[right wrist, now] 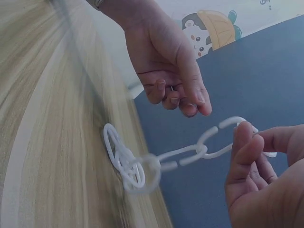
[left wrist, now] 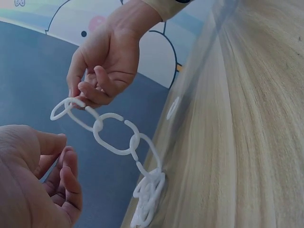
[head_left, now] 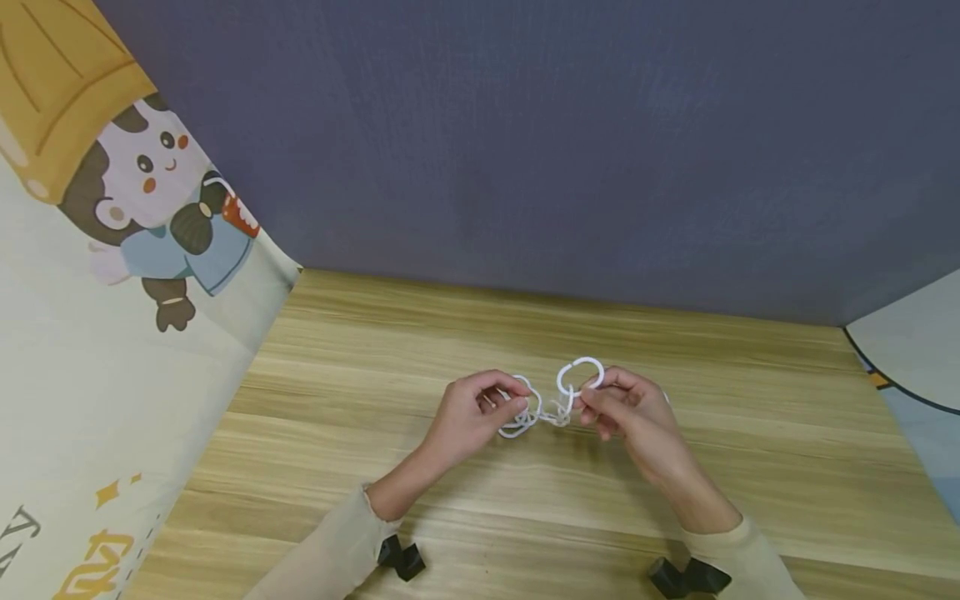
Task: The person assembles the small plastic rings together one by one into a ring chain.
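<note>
A chain of white plastic C-shaped links (left wrist: 98,135) hangs from my right hand (head_left: 636,417), whose thumb and fingers pinch a link near its upper end. One oval end link (head_left: 581,359) stands up above those fingertips. In the left wrist view the chain slopes down to a bunched heap of links (left wrist: 151,197) on the wooden table. My left hand (head_left: 471,410) hovers beside the chain, fingers loosely curled and thumb near the index fingertip. Both wrist views show nothing between its fingers. From the head, it overlaps the heaped links.
A single white link (left wrist: 173,108) lies apart on the table (head_left: 360,333), mostly behind my right hand in the head view. A dark blue panel (head_left: 480,150) rises at the table's back edge. On the left stands a wall printed with a cartoon figure (head_left: 153,192).
</note>
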A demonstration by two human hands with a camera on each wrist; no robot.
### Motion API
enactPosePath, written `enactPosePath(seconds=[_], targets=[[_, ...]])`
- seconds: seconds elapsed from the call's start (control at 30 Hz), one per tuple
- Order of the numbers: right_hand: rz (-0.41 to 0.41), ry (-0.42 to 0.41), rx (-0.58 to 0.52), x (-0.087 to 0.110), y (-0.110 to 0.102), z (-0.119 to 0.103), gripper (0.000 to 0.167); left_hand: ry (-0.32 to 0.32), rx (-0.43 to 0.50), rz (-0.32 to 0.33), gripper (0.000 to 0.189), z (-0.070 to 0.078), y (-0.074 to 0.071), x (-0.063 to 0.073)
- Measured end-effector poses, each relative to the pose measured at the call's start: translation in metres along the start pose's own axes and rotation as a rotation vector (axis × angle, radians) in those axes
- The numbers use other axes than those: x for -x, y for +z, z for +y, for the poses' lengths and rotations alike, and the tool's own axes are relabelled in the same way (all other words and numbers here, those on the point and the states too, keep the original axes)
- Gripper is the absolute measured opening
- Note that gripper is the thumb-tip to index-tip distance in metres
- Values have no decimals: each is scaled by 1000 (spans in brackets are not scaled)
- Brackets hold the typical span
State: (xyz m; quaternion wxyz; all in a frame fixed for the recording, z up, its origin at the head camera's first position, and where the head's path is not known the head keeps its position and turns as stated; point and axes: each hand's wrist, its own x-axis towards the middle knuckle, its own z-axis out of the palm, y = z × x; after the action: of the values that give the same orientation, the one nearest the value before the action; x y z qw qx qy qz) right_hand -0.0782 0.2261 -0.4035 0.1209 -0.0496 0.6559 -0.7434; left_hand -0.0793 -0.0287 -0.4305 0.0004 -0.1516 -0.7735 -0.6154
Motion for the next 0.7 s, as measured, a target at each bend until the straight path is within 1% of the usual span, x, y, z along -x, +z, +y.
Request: enactPosePath(seconds=[0.17, 0.27, 0.4, 0.57, 0.7], targets=[[-9, 9, 28, 2, 2, -1, 6, 5, 19, 8, 9, 4, 1, -1], [-26, 6, 33, 0, 1, -1, 11, 12, 39, 13, 12, 7, 5, -4], [-51, -12, 13, -5, 0, 1, 21, 24, 60, 21, 13, 11, 11, -9], [-59, -16, 20, -11, -2, 4, 27, 33, 42, 45, 12, 14, 16, -15], [-44, 5, 61, -15, -5, 5, 24, 37, 17, 64, 11, 15, 18, -19]])
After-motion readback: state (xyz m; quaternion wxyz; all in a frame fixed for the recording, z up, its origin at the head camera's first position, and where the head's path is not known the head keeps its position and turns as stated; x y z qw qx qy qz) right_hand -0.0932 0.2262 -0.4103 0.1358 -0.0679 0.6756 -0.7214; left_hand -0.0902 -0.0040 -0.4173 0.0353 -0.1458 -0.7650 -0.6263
